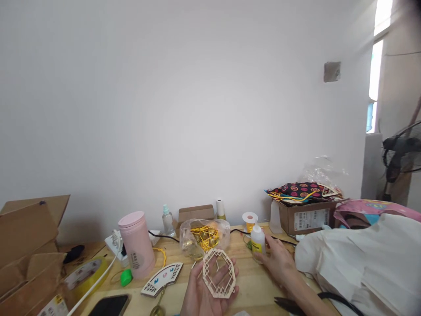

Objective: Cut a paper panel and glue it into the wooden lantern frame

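Observation:
My left hand (197, 292) is palm up at the front of the table and holds a pale wooden octagonal lattice frame (207, 284), upright and tilted a little. Parts of its fingers show through the openings. My right hand (278, 259) has its thumb and fingers around a small white squeeze bottle (257, 240) with a yellow label, which stands upright on the table. Just behind the frame is a clear plastic bag (187, 239) with yellow cords and round brass-coloured pieces. A fan-shaped wooden ornament (164, 277) lies to the left of my left hand.
At the left are a pink cup (136, 245), a cardboard box (29, 263), yellow tape (87, 276) and a phone (110, 306). A spool of yellow thread (250, 221) stands behind the bottle. Right are a filled box (307, 219), white cloth (368, 263) and dark scissors-like handles (286, 303).

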A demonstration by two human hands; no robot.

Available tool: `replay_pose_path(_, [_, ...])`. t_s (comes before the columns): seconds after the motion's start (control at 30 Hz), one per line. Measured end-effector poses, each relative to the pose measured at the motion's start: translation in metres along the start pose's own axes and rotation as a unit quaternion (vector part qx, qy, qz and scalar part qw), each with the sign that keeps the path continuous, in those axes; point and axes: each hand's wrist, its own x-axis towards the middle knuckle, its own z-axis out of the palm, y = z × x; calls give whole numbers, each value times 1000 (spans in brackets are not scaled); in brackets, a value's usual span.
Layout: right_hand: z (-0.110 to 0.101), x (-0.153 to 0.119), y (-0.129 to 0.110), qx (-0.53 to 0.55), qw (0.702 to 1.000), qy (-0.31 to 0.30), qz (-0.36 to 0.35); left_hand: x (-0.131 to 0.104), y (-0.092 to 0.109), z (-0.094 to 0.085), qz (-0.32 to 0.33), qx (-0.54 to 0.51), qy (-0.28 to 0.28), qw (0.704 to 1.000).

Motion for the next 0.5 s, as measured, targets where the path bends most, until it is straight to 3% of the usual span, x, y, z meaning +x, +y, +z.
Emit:
replay_pose_path(0.23, [-22, -9, -20, 157, 983, 27, -87, -1, -1, 3, -15, -1, 4, 1000])
replay_pose_path(0.37, [-32, -13, -31, 283, 959, -23, -11, 1, 1, -1, -33, -7, 3, 999])
replay_pose_path(0.5, [-34, -10, -34, 300, 954, -20, 21, 3, 1, -5, -44, -16, 16, 999])
